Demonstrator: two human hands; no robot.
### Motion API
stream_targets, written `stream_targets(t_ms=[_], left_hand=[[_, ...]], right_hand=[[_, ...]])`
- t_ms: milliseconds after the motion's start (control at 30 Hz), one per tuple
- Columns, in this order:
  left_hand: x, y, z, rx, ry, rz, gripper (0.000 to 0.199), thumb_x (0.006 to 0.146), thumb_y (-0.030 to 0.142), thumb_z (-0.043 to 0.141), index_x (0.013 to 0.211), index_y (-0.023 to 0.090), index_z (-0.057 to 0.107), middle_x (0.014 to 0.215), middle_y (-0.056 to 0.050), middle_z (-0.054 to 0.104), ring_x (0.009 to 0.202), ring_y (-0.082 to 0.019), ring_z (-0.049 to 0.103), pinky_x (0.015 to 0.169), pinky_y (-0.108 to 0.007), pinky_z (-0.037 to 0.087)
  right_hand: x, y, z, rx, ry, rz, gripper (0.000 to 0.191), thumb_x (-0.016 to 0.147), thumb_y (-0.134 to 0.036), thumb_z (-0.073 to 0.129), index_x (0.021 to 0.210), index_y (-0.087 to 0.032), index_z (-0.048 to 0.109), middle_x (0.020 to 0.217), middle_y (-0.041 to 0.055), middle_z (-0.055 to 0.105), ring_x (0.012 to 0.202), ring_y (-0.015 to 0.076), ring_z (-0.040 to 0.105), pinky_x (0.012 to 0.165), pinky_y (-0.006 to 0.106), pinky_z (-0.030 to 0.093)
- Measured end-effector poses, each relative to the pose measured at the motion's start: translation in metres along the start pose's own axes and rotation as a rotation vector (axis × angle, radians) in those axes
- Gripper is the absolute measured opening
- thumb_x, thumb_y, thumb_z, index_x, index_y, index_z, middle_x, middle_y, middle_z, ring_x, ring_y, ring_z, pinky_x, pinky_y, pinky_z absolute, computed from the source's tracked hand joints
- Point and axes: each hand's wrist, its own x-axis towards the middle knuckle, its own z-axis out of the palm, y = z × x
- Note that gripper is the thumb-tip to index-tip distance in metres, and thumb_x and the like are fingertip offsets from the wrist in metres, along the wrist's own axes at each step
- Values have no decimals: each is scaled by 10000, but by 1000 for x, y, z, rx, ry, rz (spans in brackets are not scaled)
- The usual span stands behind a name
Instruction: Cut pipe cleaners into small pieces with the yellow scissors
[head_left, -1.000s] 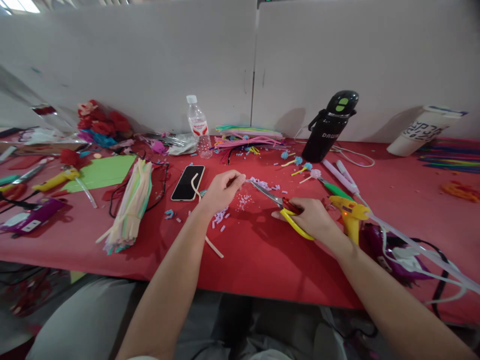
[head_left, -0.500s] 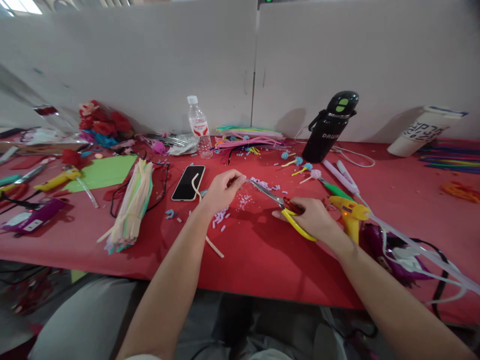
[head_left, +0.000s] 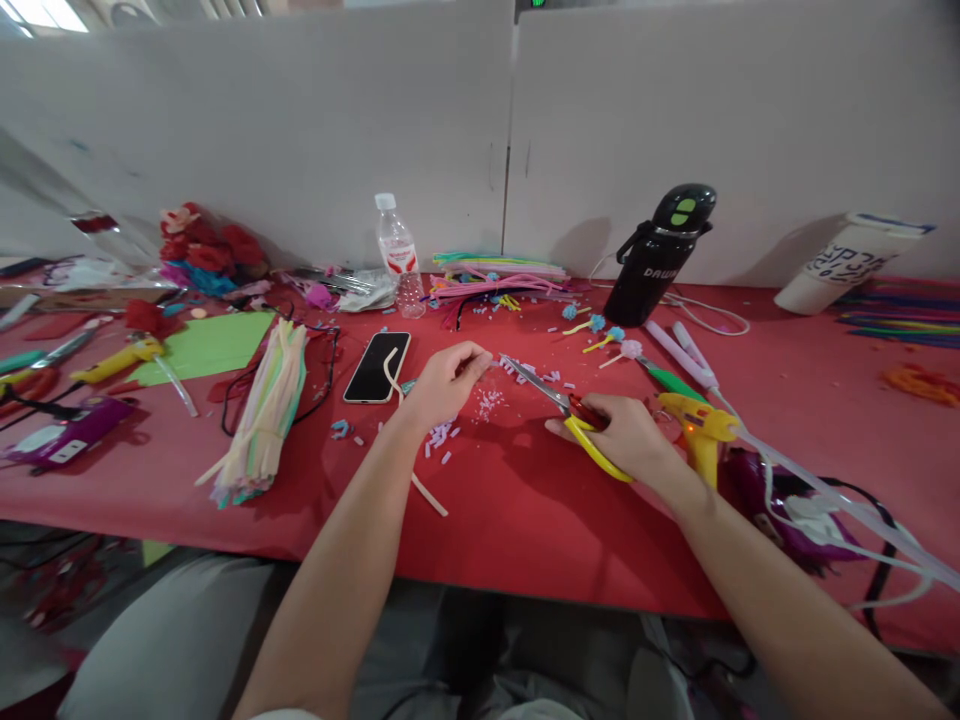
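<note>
My right hand (head_left: 619, 435) is closed on the yellow and red handles of a pair of scissors (head_left: 536, 380), whose blades point left toward my left hand. The fingertips of my left hand (head_left: 448, 378) are pinched together close to the blade tips; whatever they hold is too small to make out. Beneath the hands, small cut lilac pieces (head_left: 439, 435) and fine crumbs (head_left: 489, 403) are scattered on the red tabletop. A cream pipe cleaner (head_left: 429, 494) lies under my left forearm, partly hidden by it.
Left of my hands are a phone (head_left: 377, 367) and a bundle of pastel pipe cleaners (head_left: 262, 420). A yellow glue gun (head_left: 699, 425) stands near my right wrist. Behind are a plastic bottle (head_left: 400, 255), a black flask (head_left: 660, 260) and small pompom flowers (head_left: 615, 334).
The scissor tips have shifted very slightly away from my left fingertips. Both hands otherwise stay in nearly the same place.
</note>
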Motion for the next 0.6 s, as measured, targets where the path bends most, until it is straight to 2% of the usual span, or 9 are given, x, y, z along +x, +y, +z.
stream_targets(t_ms=[600], left_hand=[[0, -1, 0, -9, -3, -5, 324, 897, 425, 412, 813, 147, 556, 707, -7, 538, 653, -102, 481, 624, -232, 380]], right_hand=[[1, 4, 3, -44, -1, -16, 565, 667, -646, 622, 545, -174, 335, 528, -52, 275, 527, 79, 209, 437, 211, 187]])
